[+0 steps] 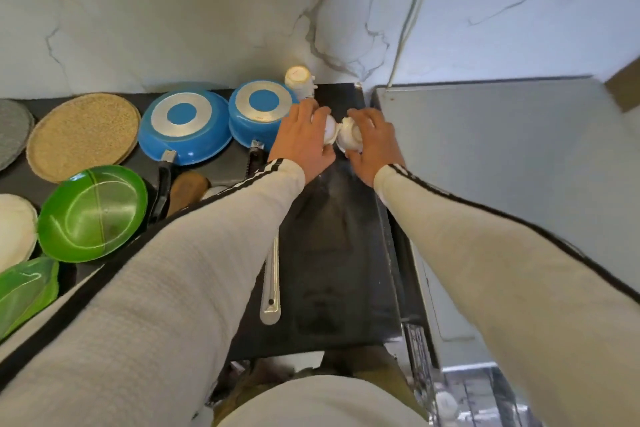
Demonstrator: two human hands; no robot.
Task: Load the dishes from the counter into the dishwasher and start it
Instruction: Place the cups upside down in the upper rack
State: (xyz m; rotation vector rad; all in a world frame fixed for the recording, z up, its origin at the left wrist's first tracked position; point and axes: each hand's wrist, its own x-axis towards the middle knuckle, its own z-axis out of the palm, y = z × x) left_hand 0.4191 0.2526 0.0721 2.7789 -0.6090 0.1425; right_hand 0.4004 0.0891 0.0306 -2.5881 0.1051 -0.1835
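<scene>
Scanning from the left of the frame, I am seeing most of the load still waiting on the black counter (329, 253): a white dish (14, 229) cut off at the left edge, two green plates (93, 213), woven mats (83, 137), two upturned blue pans (185, 125) and a long steel handle (272, 284). At centre, my left hand (303, 140) is curling its fingers over a small white cup (329, 130), and my right hand (372, 140) is wrapping another white cup (349, 137); the two cups are touching. Another pale cup (299, 80) is standing by the wall. I am judging the loading as barely begun. At lower right, only a sliver of the dishwasher rack (446, 402) is showing; what it holds is too blurred to tell.
</scene>
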